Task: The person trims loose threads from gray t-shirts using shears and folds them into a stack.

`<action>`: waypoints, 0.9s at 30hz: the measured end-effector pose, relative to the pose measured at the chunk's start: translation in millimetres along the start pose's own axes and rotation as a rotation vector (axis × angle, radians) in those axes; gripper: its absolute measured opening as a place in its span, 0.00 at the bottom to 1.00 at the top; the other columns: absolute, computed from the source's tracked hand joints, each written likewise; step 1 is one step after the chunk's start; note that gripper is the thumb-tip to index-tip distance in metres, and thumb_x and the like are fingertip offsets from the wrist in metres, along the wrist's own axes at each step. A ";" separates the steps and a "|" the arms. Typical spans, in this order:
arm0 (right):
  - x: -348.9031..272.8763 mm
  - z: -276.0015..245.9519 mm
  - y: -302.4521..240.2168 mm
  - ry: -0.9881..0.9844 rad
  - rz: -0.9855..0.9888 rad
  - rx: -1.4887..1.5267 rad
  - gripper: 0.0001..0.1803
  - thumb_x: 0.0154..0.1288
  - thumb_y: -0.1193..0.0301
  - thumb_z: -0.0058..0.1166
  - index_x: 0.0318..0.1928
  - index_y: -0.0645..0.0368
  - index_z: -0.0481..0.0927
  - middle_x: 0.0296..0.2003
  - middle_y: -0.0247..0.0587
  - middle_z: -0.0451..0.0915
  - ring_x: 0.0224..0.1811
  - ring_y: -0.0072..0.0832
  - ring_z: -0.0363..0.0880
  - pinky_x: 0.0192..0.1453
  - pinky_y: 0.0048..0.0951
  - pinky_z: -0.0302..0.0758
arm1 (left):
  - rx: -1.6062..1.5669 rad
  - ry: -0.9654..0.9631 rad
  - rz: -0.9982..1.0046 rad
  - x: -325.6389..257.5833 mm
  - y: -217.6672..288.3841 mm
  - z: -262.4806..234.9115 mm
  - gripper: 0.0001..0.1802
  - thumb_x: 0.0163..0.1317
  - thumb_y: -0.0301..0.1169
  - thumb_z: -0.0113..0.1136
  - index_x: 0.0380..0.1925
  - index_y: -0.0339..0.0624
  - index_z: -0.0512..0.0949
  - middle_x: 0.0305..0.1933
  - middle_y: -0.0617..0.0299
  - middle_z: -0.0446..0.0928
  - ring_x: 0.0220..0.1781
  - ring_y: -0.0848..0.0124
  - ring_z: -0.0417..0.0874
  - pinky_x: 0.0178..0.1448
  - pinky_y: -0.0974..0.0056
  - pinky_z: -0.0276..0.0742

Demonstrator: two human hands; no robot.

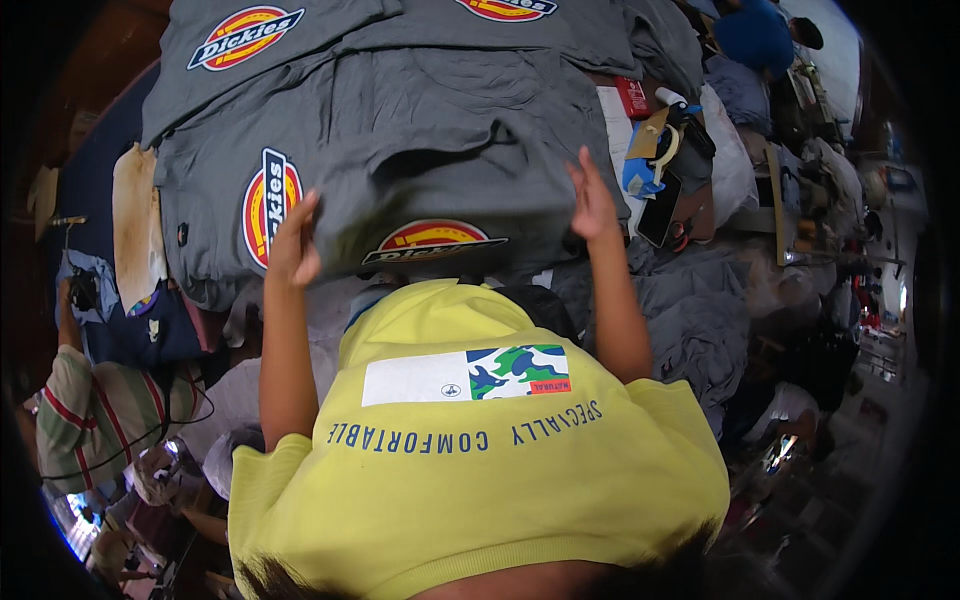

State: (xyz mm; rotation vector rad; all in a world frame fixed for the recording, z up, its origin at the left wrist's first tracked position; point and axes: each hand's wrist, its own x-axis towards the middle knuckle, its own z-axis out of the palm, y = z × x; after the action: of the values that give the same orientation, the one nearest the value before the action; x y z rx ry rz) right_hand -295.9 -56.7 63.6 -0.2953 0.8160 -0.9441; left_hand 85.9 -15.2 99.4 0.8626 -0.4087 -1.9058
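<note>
A crowded, dim workroom — dark reddish-brown wall [95, 60] at the upper left, shadowed floor [850, 480] littered with cloth at the right. Brighter light falls at the far top right [835, 30] — over a cluttered worktable [790, 215]

Both bare forearms reach forward from the lower part of the view, well apart from each other. The left hand [293, 243] is raised with its fingers bent and pinched together. The right hand [592, 200] is raised too, with its fingers straighter and pointing up.
</note>
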 end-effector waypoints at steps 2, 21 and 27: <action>-25.4 0.1 15.9 -0.017 0.263 0.057 0.41 0.55 0.40 0.46 0.51 0.69 0.69 0.47 0.45 0.75 0.49 0.31 0.74 0.52 0.30 0.70 | -0.291 -0.204 -0.250 -13.1 -22.3 -9.0 0.28 0.61 0.39 0.50 0.54 0.30 0.61 0.49 0.44 0.71 0.49 0.60 0.76 0.53 0.60 0.72; -88.0 38.5 -15.3 -0.476 -0.002 0.039 0.37 0.65 0.46 0.28 0.56 0.71 0.62 0.48 0.57 0.72 0.49 0.43 0.74 0.53 0.39 0.69 | -0.042 -0.328 0.099 -67.1 42.9 16.7 0.26 0.64 0.42 0.43 0.45 0.23 0.69 0.39 0.42 0.76 0.39 0.58 0.80 0.47 0.58 0.76; -110.3 27.4 -37.2 -0.131 -0.245 -0.332 0.34 0.67 0.52 0.32 0.53 0.78 0.62 0.49 0.61 0.70 0.53 0.44 0.70 0.59 0.38 0.64 | 0.330 -0.158 0.183 -79.6 54.7 38.3 0.24 0.64 0.40 0.45 0.42 0.23 0.71 0.39 0.45 0.77 0.41 0.59 0.80 0.46 0.58 0.76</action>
State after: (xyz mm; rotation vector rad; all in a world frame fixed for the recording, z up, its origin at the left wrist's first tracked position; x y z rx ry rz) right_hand -333.8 8.3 156.6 -0.7511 0.8266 -1.0030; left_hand 115.8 25.5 190.2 0.8542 -0.8871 -1.7674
